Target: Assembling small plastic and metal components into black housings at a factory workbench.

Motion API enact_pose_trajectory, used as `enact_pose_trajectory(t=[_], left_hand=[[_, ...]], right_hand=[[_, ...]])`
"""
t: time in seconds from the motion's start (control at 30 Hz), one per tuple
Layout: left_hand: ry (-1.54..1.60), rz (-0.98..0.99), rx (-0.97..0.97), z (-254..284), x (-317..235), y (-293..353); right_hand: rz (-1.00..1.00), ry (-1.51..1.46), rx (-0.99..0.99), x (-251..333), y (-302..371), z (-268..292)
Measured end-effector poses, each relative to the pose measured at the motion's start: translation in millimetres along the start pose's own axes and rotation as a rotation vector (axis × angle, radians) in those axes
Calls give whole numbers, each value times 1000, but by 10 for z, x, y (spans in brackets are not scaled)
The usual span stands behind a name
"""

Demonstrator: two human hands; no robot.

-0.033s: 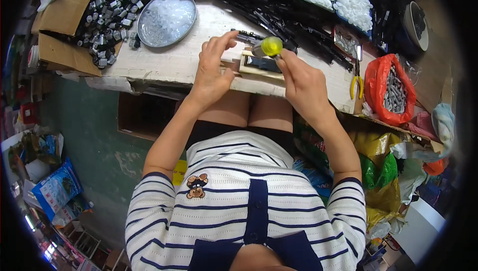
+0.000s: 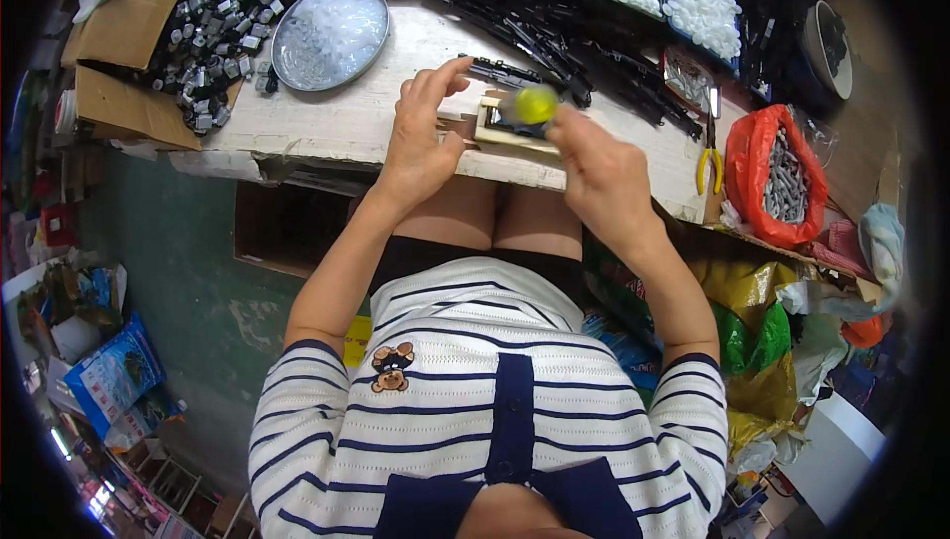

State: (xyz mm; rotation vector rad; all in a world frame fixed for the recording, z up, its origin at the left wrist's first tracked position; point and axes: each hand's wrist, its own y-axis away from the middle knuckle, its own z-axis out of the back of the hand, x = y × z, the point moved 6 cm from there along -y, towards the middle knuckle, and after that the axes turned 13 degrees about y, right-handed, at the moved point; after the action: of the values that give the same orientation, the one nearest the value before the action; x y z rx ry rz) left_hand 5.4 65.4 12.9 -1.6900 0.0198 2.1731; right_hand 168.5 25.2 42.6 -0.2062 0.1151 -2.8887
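Head view. Gripping a blurred yellow-ended tool (image 2: 536, 105) in the right hand (image 2: 606, 168), fingers wrapped round, over a pale frame (image 2: 515, 143) at the near edge of the table (image 2: 356, 133). Housing a dark part (image 2: 532, 130) within the frame, between both hands. Holding the left hand (image 2: 421, 133) just beside the frame's left end, thumb and fingers well parted, apparently grasping nothing. Showing dark rails (image 2: 544, 44) heaped on the far side; yellow-handled pliers (image 2: 710, 171) to the right, near a red bag (image 2: 749, 183).

Possibly risking a knocked left thumb, through letting the tool stray left; possibly cracking or dislodging the dark part, through off-centre contact or a shifting frame.

Carrying print on a blue-and-white packet (image 2: 117, 381), near left, too small for reading.
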Motion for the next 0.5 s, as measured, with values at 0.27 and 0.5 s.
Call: enact_pose_trajectory(t=[0.27, 0.5], left_hand=[[-104, -136, 81, -392, -178, -93], [-229, -323, 187, -689, -167, -184]], right_hand=[[-253, 0, -180, -636, 317, 220], [-436, 334, -217, -1100, 653, 84]])
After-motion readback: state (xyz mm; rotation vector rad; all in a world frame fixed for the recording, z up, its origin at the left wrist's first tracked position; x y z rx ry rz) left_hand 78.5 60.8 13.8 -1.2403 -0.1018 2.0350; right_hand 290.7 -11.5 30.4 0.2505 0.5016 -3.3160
